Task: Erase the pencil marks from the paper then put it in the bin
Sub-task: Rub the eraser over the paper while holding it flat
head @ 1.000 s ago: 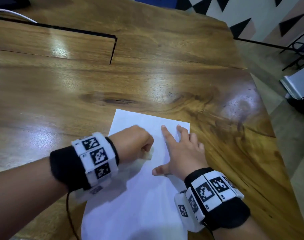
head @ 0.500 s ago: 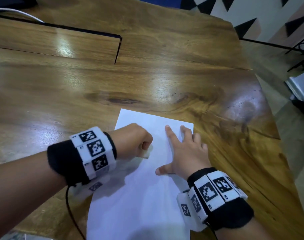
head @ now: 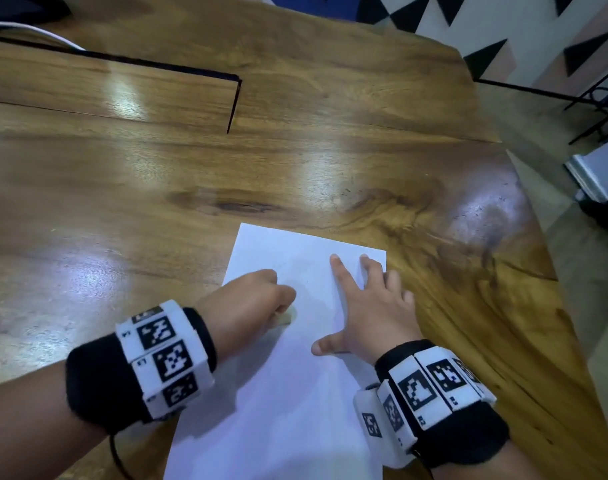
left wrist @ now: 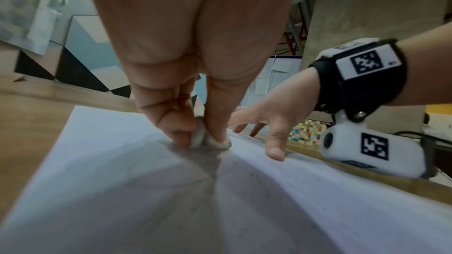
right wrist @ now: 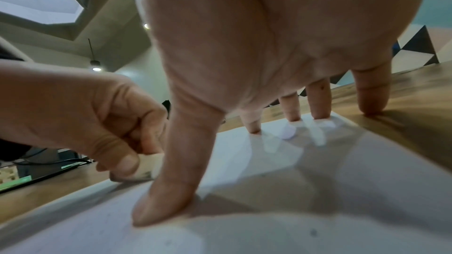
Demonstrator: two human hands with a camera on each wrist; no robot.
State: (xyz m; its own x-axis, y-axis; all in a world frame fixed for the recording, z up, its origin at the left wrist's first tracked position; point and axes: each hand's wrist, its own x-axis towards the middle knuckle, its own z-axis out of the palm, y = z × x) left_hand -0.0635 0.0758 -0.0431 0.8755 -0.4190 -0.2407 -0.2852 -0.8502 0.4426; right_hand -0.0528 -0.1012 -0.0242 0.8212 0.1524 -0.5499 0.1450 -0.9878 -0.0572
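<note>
White paper (head: 282, 393) runs off-frame; left hand (head: 247, 303) pinches a mostly hidden eraser (head: 286, 318); right hand (head: 375, 306) presses spread.

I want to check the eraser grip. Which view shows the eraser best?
The left wrist view: the eraser sits centred, pinched by the left hand against the paper. The right wrist view shows it at the side, partly behind the right hand's thumb; the head view shows only a pale tip.
</note>
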